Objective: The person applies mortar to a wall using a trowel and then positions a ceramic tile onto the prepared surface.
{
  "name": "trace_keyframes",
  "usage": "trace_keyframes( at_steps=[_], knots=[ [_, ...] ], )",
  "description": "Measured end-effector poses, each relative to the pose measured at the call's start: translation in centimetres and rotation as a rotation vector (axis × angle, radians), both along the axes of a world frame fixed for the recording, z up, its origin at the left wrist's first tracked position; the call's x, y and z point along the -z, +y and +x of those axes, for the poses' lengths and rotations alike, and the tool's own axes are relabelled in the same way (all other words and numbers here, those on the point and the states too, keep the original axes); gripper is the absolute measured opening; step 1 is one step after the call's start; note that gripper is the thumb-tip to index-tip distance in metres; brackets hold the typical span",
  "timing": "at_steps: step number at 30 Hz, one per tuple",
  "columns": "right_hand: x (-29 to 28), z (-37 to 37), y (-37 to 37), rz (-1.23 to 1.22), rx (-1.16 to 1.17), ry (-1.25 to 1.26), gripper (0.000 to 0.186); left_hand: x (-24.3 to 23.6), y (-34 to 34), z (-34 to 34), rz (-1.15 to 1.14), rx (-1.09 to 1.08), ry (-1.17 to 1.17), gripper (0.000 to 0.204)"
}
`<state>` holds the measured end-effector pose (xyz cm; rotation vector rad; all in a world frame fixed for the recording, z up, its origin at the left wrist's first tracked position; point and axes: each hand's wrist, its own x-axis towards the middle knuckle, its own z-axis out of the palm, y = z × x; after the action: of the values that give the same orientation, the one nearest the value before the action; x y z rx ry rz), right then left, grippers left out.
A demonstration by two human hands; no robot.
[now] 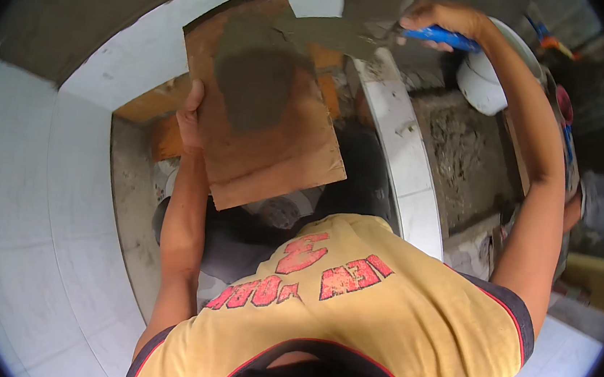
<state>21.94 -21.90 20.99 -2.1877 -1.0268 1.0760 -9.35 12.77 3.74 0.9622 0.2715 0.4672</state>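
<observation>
My left hand [190, 116] grips the left edge of a wooden board [275, 168], thumb on top, its other fingers hidden beneath. A patch of wet grey mortar [250, 89] lies spread over the board's upper middle. Up at the top right, my right hand [443, 19] is closed around the blue handle of a trowel [338, 36]. Its mortar-coated blade points left and reaches over the board's upper right edge; whether it touches the mortar there, I cannot tell.
White tiles cover the left wall [19, 183], below grey plaster [109, 3]. Right of the board runs a white-tiled ledge [413, 166], with a mortar-smeared pit [458, 153] beyond. A white bucket [483, 82] stands near my right forearm. Part of another person [574, 211] shows far right.
</observation>
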Motion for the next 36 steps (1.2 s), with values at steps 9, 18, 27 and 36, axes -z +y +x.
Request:
trace_keyframes(
  at_steps=[9, 18, 27, 36],
  knots=[
    [10.8, -12.3, -26.6, 0.299, 0.869, -0.260, 0.050, -1.9, -16.2, 10.0, -0.239, 0.380, 0.323, 0.041],
    [38.3, -28.7, -30.8, 0.329, 1.070, -0.957, 0.044, -2.8, -37.2, 11.9, -0.304, 0.907, 0.559, 0.047],
    [27.5, -39.0, -32.2, 0.159, 1.433, -0.780, 0.051, 2.3, -36.8, 19.3, -0.089, 1.018, 0.357, 0.050],
    [35.2, -28.9, -32.9, 0.203, 1.247, -0.815, 0.044, 5.6, -39.2, 20.5, 0.117, 1.163, 0.390, 0.048]
  ],
)
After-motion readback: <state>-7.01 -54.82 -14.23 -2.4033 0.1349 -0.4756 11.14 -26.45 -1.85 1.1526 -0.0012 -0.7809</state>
